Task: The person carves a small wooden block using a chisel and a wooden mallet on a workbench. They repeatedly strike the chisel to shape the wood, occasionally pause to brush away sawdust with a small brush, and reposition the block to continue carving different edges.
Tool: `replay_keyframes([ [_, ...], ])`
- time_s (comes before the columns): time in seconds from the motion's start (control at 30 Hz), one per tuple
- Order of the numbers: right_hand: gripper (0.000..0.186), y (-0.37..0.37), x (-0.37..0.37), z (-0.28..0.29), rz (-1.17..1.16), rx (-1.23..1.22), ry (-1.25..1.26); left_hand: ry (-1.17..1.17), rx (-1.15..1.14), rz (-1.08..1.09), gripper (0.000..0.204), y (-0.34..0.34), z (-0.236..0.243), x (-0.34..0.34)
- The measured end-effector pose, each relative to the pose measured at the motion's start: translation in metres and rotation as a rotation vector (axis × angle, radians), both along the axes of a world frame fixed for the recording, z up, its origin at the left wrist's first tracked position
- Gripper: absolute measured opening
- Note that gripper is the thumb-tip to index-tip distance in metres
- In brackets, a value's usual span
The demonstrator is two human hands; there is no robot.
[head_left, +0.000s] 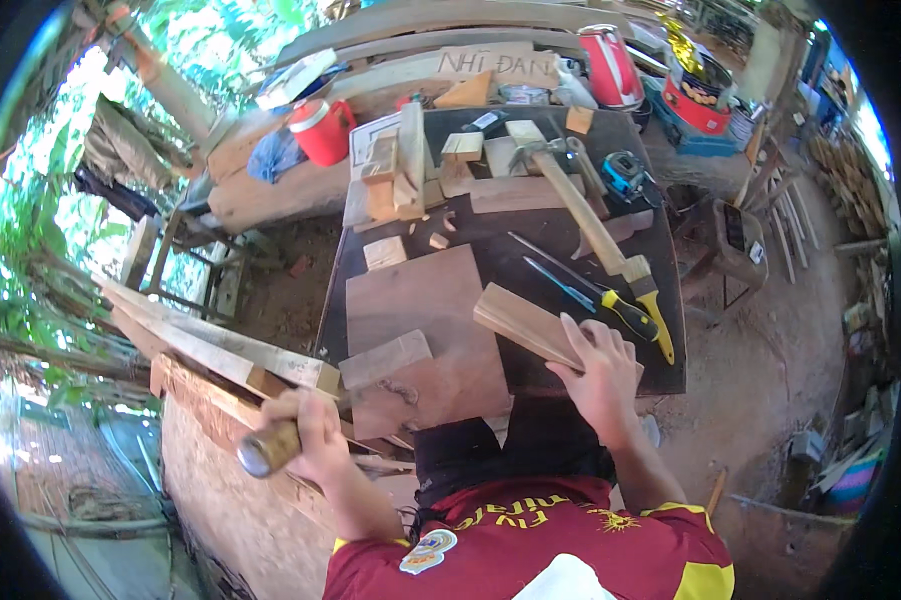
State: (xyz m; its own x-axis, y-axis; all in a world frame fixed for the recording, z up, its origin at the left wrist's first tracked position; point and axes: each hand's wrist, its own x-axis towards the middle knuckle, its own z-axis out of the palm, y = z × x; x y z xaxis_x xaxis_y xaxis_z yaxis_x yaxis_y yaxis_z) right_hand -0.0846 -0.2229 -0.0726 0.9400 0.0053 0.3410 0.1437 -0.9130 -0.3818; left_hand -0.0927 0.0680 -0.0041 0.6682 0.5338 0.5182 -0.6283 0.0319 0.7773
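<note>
My left hand (315,435) is closed around the wooden handle of what looks like a chisel (270,447). The handle's metal-capped butt faces down and left, and its blade is mostly hidden beyond my fingers. My right hand (605,375) grips a flat brown wood block (528,325) by its near end, above the dark table (510,250). Between my hands, a thin square wooden board (420,285) lies on the table's near side. A smaller wood block (385,360) rests on its near left part, close to the chisel.
To the right lie a hammer (585,215), a yellow-handled brush (650,310), a screwdriver (625,312), a blue pen (560,285) and a tape measure (625,175). Wood offcuts (395,175) fill the far side. Long timbers (215,350) stand at left; a red jug (320,130) sits behind.
</note>
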Motion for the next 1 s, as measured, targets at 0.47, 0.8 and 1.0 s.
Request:
replay_keyframes([
  [0.47, 0.024, 0.006, -0.041, 0.125, 1.467, 1.264, -0.063, 0.34, 0.632, 0.311, 0.021, 0.009, -0.033, -0.084],
  [0.8, 0.012, 0.019, -0.08, 0.119, 1.513, 1.572, -0.149, 0.305, 0.749, 0.388, 0.023, 0.002, -0.041, -0.103],
  [1.0, 0.016, 0.015, -0.084, 0.104, 1.448, 1.574, -0.022, 0.256, 0.823, 0.331, 0.021, 0.001, -0.046, -0.105],
])
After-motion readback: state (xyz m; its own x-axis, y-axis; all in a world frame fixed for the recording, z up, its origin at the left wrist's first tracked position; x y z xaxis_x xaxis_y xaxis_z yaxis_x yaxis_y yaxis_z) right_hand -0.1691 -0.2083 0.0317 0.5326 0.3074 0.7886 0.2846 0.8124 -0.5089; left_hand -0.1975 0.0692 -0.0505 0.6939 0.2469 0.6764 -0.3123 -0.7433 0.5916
